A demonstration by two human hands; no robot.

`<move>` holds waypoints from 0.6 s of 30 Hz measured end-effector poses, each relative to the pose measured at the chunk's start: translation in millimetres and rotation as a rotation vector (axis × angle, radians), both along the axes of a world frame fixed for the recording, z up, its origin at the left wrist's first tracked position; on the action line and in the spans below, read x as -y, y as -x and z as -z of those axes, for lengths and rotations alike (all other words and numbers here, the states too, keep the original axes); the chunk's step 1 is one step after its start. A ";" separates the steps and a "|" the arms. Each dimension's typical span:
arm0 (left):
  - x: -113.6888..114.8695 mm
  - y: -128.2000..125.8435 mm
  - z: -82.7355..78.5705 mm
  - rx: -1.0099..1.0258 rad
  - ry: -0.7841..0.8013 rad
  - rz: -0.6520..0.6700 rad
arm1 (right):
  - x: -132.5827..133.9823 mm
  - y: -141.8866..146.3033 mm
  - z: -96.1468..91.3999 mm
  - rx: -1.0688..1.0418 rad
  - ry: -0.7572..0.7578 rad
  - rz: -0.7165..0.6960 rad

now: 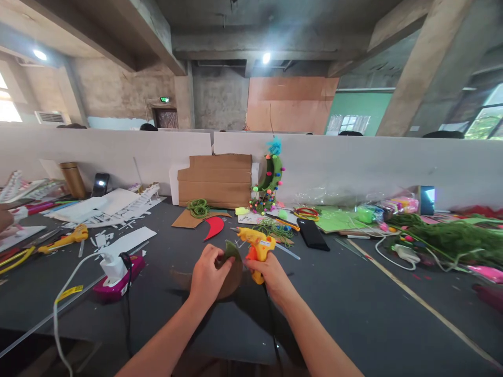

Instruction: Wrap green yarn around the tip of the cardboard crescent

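Observation:
My left hand (210,272) pinches a curved brown cardboard piece (232,280) whose upper tip is covered in green (231,249). In my right hand (271,269) is a yellow hot glue gun (257,243), its nozzle pointing left above the green tip, apart from it. A black cord runs from the gun down toward the table's front edge. Just beyond my hands lie a red crescent-shaped piece (214,228) and a tangle of green yarn (275,229). My left fingers partly cover the cardboard.
A crescent decorated with pom-poms (276,175) stands at the back beside brown cardboard (216,180). A black phone (313,234) lies right of centre. At left are a magenta power strip (120,277), another yellow glue gun (66,238) and white paper scraps. Green yarn (444,238) heaps at right.

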State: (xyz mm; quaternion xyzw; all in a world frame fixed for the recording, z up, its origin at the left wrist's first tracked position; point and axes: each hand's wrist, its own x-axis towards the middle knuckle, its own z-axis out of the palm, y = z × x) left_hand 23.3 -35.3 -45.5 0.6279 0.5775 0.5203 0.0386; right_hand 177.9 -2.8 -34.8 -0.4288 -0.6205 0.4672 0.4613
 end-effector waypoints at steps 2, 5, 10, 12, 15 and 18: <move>-0.3 -2.9 0.4 -0.004 0.015 0.012 | 0.7 4.0 0.7 -0.001 0.009 -0.015; 0.4 -3.4 1.0 -0.005 0.027 0.036 | -1.6 6.5 2.1 0.045 0.030 -0.003; 1.4 -0.7 2.5 0.006 0.030 0.081 | -5.3 5.9 4.0 0.188 0.062 0.017; 0.5 0.2 3.9 0.025 0.034 0.078 | -5.0 6.3 3.1 0.240 0.059 0.029; -1.8 1.1 5.6 0.064 0.046 0.061 | -2.2 8.0 0.5 0.294 0.027 0.068; -4.5 3.2 5.1 0.103 0.064 0.035 | 2.4 8.9 -1.5 0.294 -0.032 0.118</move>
